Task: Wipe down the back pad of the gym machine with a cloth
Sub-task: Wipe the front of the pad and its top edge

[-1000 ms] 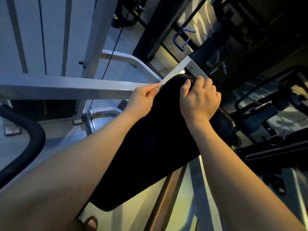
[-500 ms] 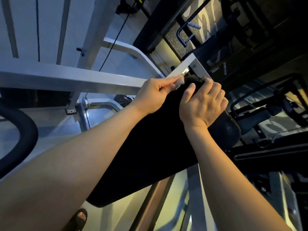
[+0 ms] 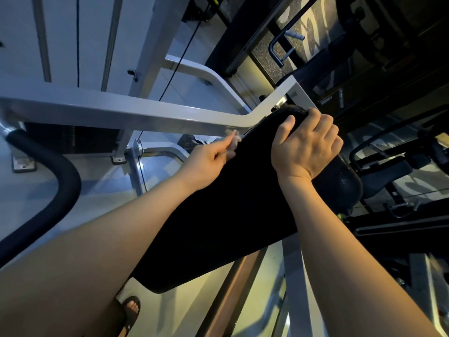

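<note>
The black back pad (image 3: 230,215) runs diagonally from the lower middle up to the upper right. My left hand (image 3: 209,161) pinches a small pale cloth (image 3: 234,142) against the pad's left edge, just under the white frame bar. Only a scrap of the cloth shows past my fingertips. My right hand (image 3: 306,147) grips the pad's top end, with the thumb on the front face and the fingers curled over the rim.
A white steel frame bar (image 3: 121,110) crosses behind the pad. To the left curves a black padded handle (image 3: 56,190), and a thin cable (image 3: 179,59) hangs behind the bar. Dark machines (image 3: 388,166) crowd the right side. My sandalled foot (image 3: 132,310) is on the floor below.
My left hand has slid with the cloth from the pad's top end down along its left edge. My right hand has kept its grip on the top.
</note>
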Tool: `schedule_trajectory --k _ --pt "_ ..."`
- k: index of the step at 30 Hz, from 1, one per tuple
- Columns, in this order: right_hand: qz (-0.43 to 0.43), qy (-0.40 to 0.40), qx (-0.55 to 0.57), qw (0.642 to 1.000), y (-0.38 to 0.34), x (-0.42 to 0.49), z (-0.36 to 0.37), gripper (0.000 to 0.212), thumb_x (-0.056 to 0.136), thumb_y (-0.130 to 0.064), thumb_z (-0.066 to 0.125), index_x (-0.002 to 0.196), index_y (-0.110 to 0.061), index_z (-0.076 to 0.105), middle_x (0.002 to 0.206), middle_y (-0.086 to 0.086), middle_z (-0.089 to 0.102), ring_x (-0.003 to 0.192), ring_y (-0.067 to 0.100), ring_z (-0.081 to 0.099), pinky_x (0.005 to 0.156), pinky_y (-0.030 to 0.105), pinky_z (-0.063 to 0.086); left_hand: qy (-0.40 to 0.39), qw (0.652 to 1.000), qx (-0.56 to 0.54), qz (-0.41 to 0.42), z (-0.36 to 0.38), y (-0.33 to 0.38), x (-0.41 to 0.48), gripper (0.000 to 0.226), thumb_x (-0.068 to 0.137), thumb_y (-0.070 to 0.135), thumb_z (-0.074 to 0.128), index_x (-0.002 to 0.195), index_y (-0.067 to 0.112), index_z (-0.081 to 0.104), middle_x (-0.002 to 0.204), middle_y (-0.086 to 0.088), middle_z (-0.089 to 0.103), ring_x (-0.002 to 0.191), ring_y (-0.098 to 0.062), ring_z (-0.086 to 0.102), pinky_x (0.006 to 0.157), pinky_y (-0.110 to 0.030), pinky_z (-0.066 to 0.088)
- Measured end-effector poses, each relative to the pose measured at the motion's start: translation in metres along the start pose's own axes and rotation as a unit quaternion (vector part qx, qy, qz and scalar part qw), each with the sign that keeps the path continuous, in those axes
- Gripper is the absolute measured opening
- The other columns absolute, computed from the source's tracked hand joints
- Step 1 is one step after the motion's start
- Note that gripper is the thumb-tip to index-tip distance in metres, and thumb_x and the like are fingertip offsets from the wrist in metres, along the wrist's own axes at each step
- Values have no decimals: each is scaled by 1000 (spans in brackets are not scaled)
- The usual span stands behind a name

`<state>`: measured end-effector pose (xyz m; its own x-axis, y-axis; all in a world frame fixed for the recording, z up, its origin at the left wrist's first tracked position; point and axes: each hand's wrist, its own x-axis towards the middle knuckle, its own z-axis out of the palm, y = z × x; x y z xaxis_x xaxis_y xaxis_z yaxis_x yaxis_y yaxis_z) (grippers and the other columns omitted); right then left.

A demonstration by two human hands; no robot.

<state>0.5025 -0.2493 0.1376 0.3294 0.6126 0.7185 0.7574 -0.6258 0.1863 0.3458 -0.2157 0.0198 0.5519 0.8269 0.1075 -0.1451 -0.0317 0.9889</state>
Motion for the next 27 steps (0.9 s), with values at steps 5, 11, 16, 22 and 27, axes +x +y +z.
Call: schedule_trajectory --k 5,11,16,22,27 --pt "0 0 -8 1000 1 -1 1 53 99 -51 35 130 -14 58 120 8 58 106 31 53 96 43 33 114 993 39 13 16 8 12 32 104 23 56 134 22 66 115 15 71 102 14 61 90 -5 43" --pt "-1 4 4 1000 1 -1 1 52 98 -51 37 129 -15 59 118 8 59 106 31 53 96 44 35 114 991 -2 69 26 12 14 27 104 27 57 128 28 69 117 17 72 113 4 64 100 -12 45" --pt "-3 -3 1 1000 1 0 -1 55 98 -52 35 130 -14 57 121 9 58 109 32 53 98 45 35 100 980 148 -91 -8 -69 -45 42 96 -2 51 132 15 67 124 -1 71 117 -13 66 104 -18 42" --pt "-1 -2 7 1000 0 -1 -3 53 98 -51 37 128 -14 58 120 9 58 109 32 53 98 44 34 177 979 101 10 21 -9 -5 22 104 20 55 110 15 76 89 1 75 81 -1 66 73 -17 48" --pt "-5 -3 2 1000 1 0 -1 54 98 -52 35 129 -14 57 121 9 57 110 32 52 99 44 34 136 965 222 -40 5 -45 -44 29 100 6 49 122 9 68 103 -17 73 95 -31 66 78 -36 50"
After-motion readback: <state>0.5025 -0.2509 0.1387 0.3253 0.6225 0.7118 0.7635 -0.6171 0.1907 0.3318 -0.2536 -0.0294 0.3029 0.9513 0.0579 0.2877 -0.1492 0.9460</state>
